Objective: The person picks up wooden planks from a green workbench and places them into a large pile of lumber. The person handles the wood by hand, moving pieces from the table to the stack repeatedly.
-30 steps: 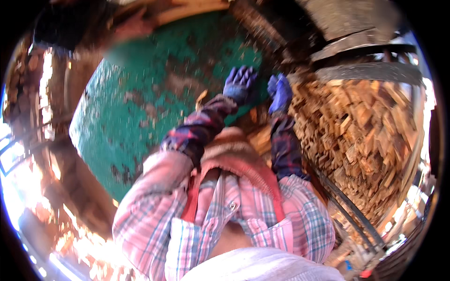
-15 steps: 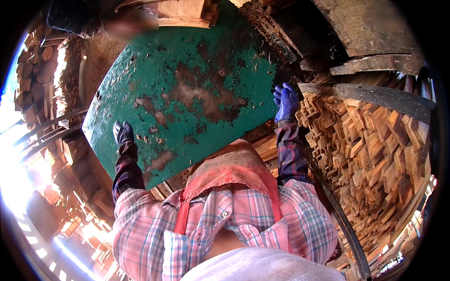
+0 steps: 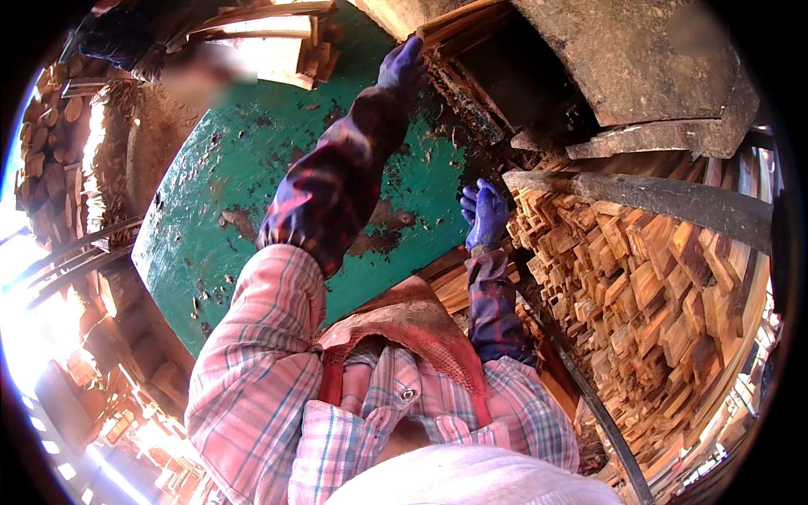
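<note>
1. The left hand (image 3: 399,69), in a purple glove, is stretched out over the far edge of the bench (image 3: 429,181), its arm crossing the green top from the near side.
2. Its fingers (image 3: 411,50) point up and away, right at the end of some wood strips (image 3: 461,23). Whether they touch or grip the strips I cannot tell.
3. The strips lie beyond the far edge of the bench, at the upper middle of the view, beside a dark opening (image 3: 526,63).
4. The right hand (image 3: 486,217), also gloved in purple, is low by the right end of the bench. Its fingers are loosely curled and apart, with nothing between them.
5. Just right of that hand rises a big pile (image 3: 640,286) of split wood, ends outward, with a dark curved bar (image 3: 673,192) running across its top.
6. A small stack of boards (image 3: 307,50) sits on the far left part of the bench, well left of the strips.
7. Next to the boards, at the upper left, is another person in dark clothing (image 3: 118,38).
8. The bench's green paint is worn to brown in patches, with chips (image 3: 442,133) scattered over it.
</note>
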